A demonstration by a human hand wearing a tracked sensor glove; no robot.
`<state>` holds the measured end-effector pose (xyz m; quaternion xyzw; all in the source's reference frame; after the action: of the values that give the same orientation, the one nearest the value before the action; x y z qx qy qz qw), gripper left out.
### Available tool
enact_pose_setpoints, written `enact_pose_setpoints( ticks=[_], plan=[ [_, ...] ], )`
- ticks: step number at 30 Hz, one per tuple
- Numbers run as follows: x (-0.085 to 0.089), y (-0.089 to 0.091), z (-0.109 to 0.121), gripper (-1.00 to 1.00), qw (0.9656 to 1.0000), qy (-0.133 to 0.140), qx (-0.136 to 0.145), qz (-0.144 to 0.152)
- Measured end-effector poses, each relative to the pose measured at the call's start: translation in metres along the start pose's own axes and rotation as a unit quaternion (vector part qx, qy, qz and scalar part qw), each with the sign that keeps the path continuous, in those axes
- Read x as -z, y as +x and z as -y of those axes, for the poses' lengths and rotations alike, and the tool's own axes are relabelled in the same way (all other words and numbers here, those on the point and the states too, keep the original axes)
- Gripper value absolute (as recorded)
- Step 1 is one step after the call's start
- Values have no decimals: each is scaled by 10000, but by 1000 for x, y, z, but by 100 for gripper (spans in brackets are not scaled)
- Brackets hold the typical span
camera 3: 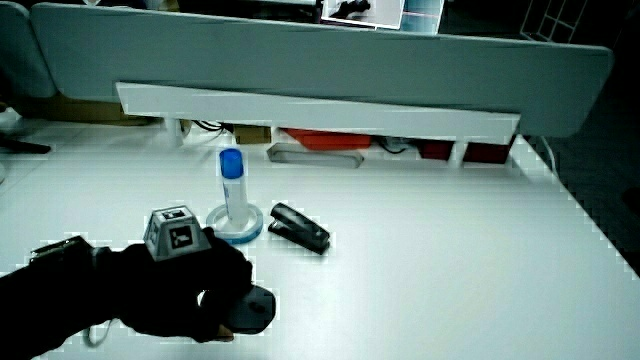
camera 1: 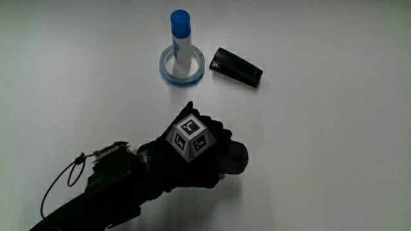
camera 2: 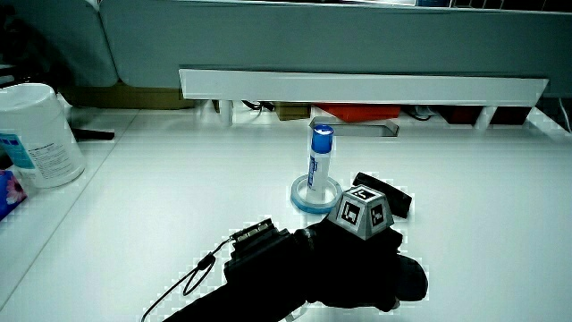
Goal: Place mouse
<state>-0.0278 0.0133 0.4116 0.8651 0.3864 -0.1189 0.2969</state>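
The hand point(camera 1: 196, 151) is wrapped round the mouse point(camera 1: 235, 159), low on the bench point(camera 1: 321, 160). Probably setting it down. The tape ring point(camera 1: 182, 65) sits at its 12 o'clock, well apart.

A blue-capped glue stick point(camera 1: 181, 38) stands upright inside a pale blue tape ring point(camera 1: 183, 65) on the white table point(camera 1: 321, 141). Just beside the ring, apart from it, lies a black stapler point(camera 1: 237, 67). In a side view a white tub point(camera 2: 36, 134) stands at the table's edge, well apart from them
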Motion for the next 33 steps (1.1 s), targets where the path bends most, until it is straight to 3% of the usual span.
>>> enact_pose_setpoints(
  ticks=[5, 6, 8, 11, 13, 17, 18, 20, 33],
  plan=[
    [21, 2, -4, 0, 9998, -149, 109, -60],
    [20, 5, -3, 0, 9996, -65, 144, -226],
    [36, 1, -9, 0, 9995, -244, 180, -112],
    [44, 2, -11, 0, 9991, -362, 148, -155],
    [47, 2, -11, 0, 9992, -299, 198, -190],
    [59, 0, -15, 0, 9984, -486, 270, -65],
    [58, 1, -14, 0, 9984, -450, 307, -163],
    [65, -2, -17, 0, 9981, -555, 281, 19],
    [68, -6, -22, 0, 9971, -709, 240, 121]
  ],
)
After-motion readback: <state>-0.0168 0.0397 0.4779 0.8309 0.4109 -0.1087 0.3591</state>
